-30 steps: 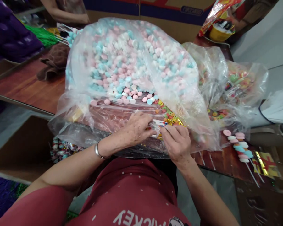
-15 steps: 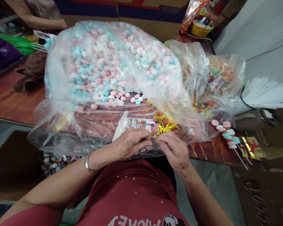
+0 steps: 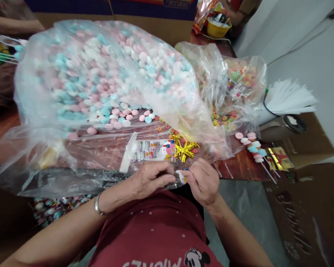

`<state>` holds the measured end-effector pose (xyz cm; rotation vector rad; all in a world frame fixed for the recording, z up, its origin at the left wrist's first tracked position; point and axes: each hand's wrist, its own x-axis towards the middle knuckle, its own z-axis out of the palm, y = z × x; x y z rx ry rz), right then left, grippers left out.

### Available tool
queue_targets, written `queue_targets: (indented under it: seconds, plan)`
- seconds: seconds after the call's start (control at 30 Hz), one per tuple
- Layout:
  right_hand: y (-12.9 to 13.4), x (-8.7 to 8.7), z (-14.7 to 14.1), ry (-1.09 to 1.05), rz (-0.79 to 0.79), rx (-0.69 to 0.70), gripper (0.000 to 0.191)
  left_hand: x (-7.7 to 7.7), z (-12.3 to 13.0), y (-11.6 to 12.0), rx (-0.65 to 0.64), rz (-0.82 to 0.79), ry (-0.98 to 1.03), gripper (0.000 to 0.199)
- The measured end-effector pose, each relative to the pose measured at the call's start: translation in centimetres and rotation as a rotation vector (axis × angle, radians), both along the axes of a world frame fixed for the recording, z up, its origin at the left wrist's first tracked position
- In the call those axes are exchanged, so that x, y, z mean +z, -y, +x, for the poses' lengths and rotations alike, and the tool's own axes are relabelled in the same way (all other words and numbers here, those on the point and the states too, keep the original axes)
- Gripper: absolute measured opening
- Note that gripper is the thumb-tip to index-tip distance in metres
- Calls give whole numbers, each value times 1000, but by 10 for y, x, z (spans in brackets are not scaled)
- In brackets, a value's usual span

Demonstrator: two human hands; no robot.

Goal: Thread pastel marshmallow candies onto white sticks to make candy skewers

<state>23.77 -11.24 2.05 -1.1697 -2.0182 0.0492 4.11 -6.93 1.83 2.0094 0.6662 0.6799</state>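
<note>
My right hand [image 3: 203,181] pinches a small printed plastic bag [image 3: 182,177] between thumb and fingers at the table's near edge. On the bag's other side is my left hand [image 3: 156,176], its fingers curled and thumb drawn in at the bag's edge; part of its grip is hidden. Just beyond my hands lies a stack of similar printed plastic bags [image 3: 153,150] with a white strip along its left end. Beside it is a pile of gold twist ties [image 3: 186,149], and a few small ring-shaped candies [image 3: 159,128] lie behind them.
A huge clear bag of pink, blue and white marshmallows [image 3: 102,81] fills the table. Bags of ring candies [image 3: 241,74] stand right, near white sticks [image 3: 291,98], a metal tumbler [image 3: 281,128] and marshmallow skewers [image 3: 254,146]. Other people's arms [image 3: 16,24] show at the back.
The view has turned, so the table's things sit further left. My hands have drawn back from the bag stack towards me, with the small bag between them, uncovering the stack.
</note>
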Motion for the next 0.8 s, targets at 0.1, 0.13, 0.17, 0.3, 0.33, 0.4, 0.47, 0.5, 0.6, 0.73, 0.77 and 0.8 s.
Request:
queue_targets:
  seconds: [0.1,0.13,0.17,0.3,0.33,0.4,0.47,0.5,0.6,0.73,0.77,0.8]
  plan:
    - [9,1,-1,45,-78,-65,43,-5,3,2,3,148,21,28]
    - [11,2,2,43,-125,-76,43,-7,4,3,16,215,27,27]
    - [12,2,8,24,-164,-96,42,-8,4,4,35,271,33,26]
    - [12,-1,67,-76,-105,-565,23,-10,1,4,93,307,13,18]
    - [12,-4,90,-72,-82,-678,22,-10,-1,4,96,289,7,17]
    - [15,-11,136,50,-78,-883,23,-10,-5,1,99,255,5,16]
    - [21,-21,176,272,-174,-1053,22,-11,-7,-1,109,235,22,18]
    - [25,-27,190,370,-224,-1100,21,-11,-8,-2,108,227,30,19]
    - [36,-43,213,549,-307,-1163,19,-12,-8,-6,92,181,23,22]
    - [44,-45,217,472,-217,-1132,25,-8,-9,-10,81,105,-5,26]
    - [46,-42,215,406,-155,-1100,26,-7,-10,-11,84,85,-4,27]
    - [47,-37,213,329,-88,-1053,27,-6,-11,-12,90,60,-3,27]
